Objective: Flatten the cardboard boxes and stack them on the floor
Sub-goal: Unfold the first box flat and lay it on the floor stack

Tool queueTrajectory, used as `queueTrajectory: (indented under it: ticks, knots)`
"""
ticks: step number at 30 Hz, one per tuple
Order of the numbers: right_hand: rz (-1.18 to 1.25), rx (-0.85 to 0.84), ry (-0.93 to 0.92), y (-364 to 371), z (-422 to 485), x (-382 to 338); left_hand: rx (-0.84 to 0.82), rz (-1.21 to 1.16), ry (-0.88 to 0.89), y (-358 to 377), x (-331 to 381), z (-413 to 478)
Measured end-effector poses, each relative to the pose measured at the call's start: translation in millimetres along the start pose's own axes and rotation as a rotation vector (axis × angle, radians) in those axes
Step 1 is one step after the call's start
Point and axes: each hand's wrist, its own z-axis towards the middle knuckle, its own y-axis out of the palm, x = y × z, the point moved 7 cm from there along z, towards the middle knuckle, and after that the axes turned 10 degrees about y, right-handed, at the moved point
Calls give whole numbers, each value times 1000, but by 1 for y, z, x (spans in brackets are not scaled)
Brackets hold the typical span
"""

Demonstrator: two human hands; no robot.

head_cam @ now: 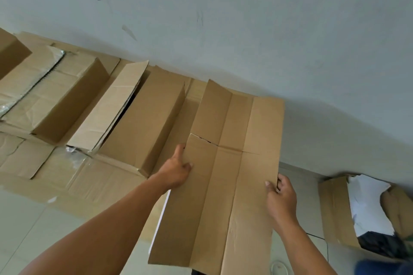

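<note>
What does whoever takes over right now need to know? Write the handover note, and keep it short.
Hands: the left hand grips the left edge of the flattened box; the right hand grips its right edge.
Done: that box looks nearly flat; flat cardboard already lies on the floor by the wall.
Left: lay the held box on the pile, then flatten the nearest standing box, the next standing box and the open box on the right, which has white paper in it.
</note>
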Motion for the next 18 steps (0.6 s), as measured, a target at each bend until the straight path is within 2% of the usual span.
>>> queueTrajectory:
  ticks: [2, 7, 12, 18]
  knots:
    - [37, 25, -48, -7, -19, -2, -25, 18, 45, -7, -3, -13]
    - [113, 66, -135, -12, -79, 2, -61, -180, 170, -33, -20, -66]
    - [207, 69, -243, 10, -162, -4, 64, -359, 268, -82, -43, -130]
    - [282, -72, -367, 84, -245, -31, 303, -369, 294, -185, -86, -199]
